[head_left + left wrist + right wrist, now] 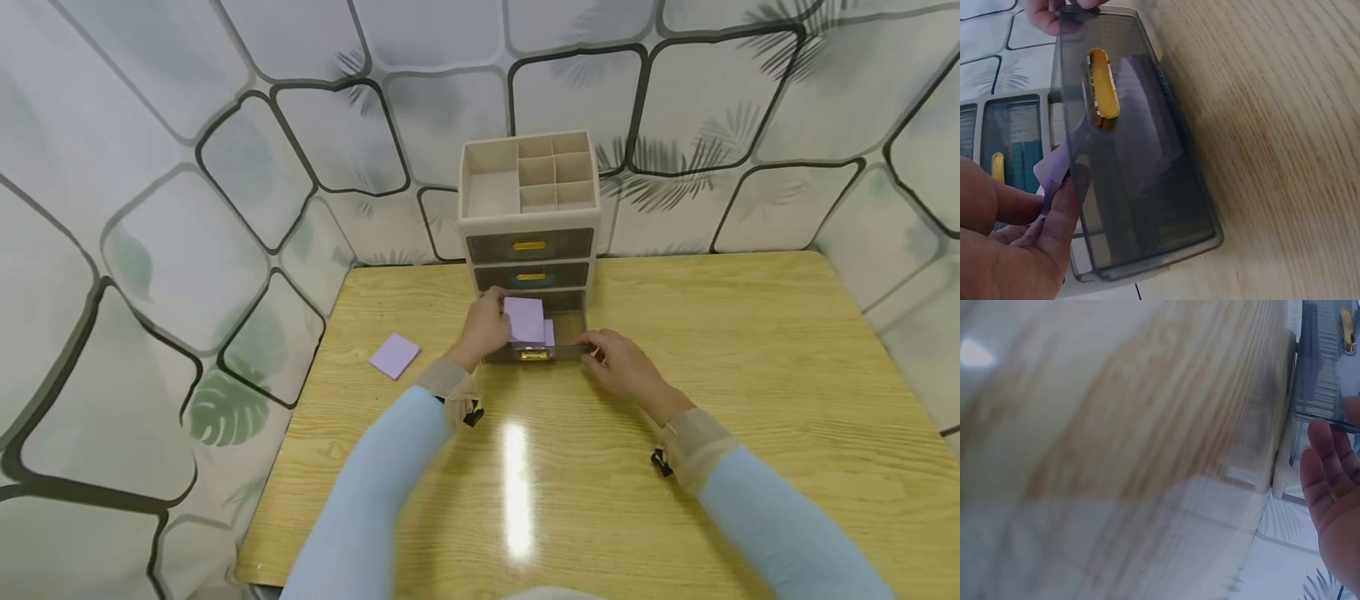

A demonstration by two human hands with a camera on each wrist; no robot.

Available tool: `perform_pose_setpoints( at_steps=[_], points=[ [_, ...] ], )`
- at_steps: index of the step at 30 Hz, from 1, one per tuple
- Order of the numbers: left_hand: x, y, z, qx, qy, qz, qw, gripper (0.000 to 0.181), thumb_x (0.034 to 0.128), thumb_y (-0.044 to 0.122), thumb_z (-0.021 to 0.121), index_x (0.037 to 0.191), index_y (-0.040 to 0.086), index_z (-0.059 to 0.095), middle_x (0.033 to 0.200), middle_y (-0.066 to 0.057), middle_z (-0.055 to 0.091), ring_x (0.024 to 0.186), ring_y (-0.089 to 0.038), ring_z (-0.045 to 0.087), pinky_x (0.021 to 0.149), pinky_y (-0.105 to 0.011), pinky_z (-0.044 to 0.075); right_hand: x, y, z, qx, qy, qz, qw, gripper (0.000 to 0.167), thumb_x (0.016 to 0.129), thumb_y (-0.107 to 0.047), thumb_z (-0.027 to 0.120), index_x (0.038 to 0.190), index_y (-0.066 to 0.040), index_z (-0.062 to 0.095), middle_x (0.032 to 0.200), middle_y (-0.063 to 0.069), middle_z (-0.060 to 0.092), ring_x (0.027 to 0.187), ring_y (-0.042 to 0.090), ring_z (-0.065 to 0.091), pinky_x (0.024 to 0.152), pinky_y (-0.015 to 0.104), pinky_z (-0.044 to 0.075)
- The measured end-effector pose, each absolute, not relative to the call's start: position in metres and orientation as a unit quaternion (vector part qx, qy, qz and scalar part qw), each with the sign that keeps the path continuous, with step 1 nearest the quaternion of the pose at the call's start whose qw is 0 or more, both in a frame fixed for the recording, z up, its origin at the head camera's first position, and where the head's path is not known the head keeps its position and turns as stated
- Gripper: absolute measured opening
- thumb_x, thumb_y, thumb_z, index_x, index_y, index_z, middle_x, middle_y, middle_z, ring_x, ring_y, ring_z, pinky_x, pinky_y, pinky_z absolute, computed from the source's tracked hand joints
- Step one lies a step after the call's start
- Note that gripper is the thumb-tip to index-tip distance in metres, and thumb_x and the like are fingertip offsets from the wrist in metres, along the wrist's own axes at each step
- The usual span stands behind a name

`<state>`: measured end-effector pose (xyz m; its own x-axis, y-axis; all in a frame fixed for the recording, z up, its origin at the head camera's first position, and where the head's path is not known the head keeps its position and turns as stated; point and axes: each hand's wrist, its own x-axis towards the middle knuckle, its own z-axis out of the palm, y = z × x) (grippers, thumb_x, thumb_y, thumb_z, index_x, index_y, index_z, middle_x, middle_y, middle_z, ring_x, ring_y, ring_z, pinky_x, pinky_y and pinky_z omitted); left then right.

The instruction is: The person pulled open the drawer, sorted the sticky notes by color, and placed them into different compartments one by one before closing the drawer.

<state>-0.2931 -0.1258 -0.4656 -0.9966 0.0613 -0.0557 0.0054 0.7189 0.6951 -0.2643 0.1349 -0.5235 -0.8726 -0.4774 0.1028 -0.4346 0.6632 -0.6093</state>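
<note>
My left hand (486,327) pinches a light purple sticky note pad (524,318) between thumb and fingers, tilted over the pulled-out bottom drawer (567,323). Behind it, another purple piece (550,332) shows inside the drawer. In the left wrist view the held pad (1054,167) is thin, at the edge of the drawer's smoky clear front (1166,206). My right hand (624,365) grips the right corner of the drawer front; its fingers (1322,469) appear at that edge in the right wrist view. Another purple sticky note pad (394,356) lies on the table to the left.
A cream desktop organizer (530,218) stands against the patterned wall (450,117). Its top has several open compartments, and two closed dark drawers (530,245) with gold handles sit above the pulled-out one. The wooden table (750,375) extends to both sides.
</note>
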Motion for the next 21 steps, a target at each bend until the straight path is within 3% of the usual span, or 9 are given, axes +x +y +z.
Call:
perform_pose_setpoints(
  at_steps=[12, 18, 21],
  points=[
    [-0.3, -0.114, -0.478, 0.009, 0.95, 0.306, 0.056, 0.045, 0.0983, -0.007, 0.05, 0.143, -0.003, 0.058, 0.121, -0.023, 0.074, 0.086, -0.026, 0.058, 0.089, -0.043, 0.059, -0.264, 0.136, -0.529, -0.25, 0.91, -0.33, 0.035, 0.027, 0.105, -0.006, 0.066, 0.132, -0.004, 0.068, 0.115, 0.017, 0.07, 0.094, 0.029, 0.071, 0.08, 0.047, 0.061],
    [-0.302, -0.109, -0.479, 0.003, 0.961, 0.27, 0.064, 0.045, 0.0945, -0.008, 0.056, 0.139, -0.004, 0.061, 0.127, -0.022, 0.074, 0.108, -0.035, 0.072, 0.095, -0.044, 0.061, -0.265, 0.136, -0.529, -0.249, 0.908, -0.335, 0.033, 0.028, 0.105, -0.006, 0.066, 0.132, -0.004, 0.067, 0.115, 0.017, 0.07, 0.094, 0.029, 0.071, 0.08, 0.047, 0.061],
    [-0.304, -0.106, -0.481, 0.006, 0.967, 0.244, 0.071, 0.045, 0.0942, -0.006, 0.06, 0.139, -0.004, 0.062, 0.125, -0.022, 0.075, 0.111, -0.035, 0.074, 0.094, -0.043, 0.062, -0.266, 0.135, -0.53, -0.25, 0.908, -0.334, 0.029, 0.027, 0.104, -0.006, 0.066, 0.132, -0.005, 0.068, 0.115, 0.017, 0.07, 0.093, 0.029, 0.071, 0.08, 0.047, 0.061]
  ],
)
